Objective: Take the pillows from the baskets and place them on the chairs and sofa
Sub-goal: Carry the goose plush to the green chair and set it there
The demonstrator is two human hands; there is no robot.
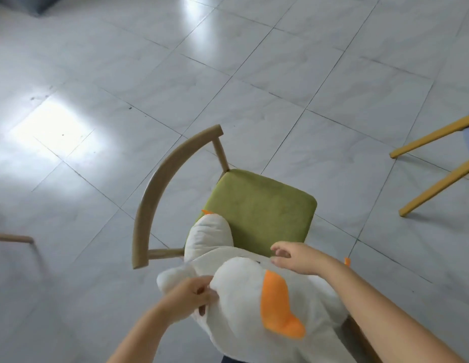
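A white plush goose pillow (pixel 241 289) with an orange beak lies partly on the green seat (pixel 262 205) of a wooden chair with a curved backrest (pixel 152 189). The pillow's near end hangs over the seat's near edge toward me. My left hand (pixel 191 294) pinches the pillow's left side. My right hand (pixel 299 258) hovers with loosely curled fingers at the pillow's right edge, just above the seat, and holds nothing.
Grey tiled floor surrounds the chair. Yellow wooden legs (pixel 432 163) of other furniture stand at the right. Another wooden chair part (pixel 13 238) pokes in at the left edge. A dark object (pixel 42 3) sits at the far top left.
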